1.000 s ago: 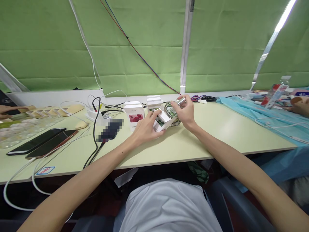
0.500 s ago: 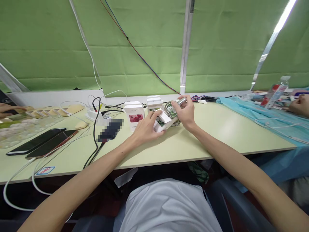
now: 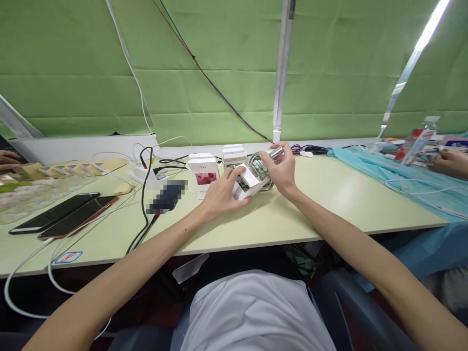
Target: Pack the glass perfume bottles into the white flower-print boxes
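At mid-frame, the left hand (image 3: 222,196) is gripping a tilted white box (image 3: 249,174), ideally without crushing its sides, while the right hand (image 3: 283,171) is pinching a silvery cylinder (image 3: 277,151).

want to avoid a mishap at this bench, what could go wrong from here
The upright box with the red picture stands right by the left hand, so a nudge might tip it. The white cable loops below the table's front edge near the left forearm; a snag could tug the phones' side of the table.
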The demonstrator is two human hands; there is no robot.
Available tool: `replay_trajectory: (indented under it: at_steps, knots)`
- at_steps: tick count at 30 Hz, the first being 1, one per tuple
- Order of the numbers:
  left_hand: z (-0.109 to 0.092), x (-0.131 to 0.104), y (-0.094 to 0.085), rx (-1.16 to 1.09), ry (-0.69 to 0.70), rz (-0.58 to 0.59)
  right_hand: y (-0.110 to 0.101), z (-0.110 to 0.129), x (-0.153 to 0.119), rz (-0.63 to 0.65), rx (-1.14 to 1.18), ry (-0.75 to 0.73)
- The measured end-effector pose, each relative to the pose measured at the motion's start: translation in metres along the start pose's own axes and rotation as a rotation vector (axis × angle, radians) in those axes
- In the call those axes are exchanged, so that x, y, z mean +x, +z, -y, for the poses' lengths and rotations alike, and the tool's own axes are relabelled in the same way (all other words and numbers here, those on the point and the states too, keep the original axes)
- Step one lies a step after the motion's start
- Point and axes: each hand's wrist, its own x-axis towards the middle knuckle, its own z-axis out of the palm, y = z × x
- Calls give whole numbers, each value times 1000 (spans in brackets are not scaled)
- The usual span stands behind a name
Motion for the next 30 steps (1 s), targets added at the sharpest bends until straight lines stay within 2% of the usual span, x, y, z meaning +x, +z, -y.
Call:
replay_trajectory:
  at_steps: [9,17,24,30]
  knots:
    - [4,1,2,12,34,-54,2,-1,-4,60,31,-26]
    - [2,1,0,41,28,-50,2,3,-4,72,35,-38]
    - [3,1,1,-4,-38,-64,1,5,-4,91,23,-45]
    - [4,2,0,-42,-11,-52,0,5,-2,107,-20,-43]
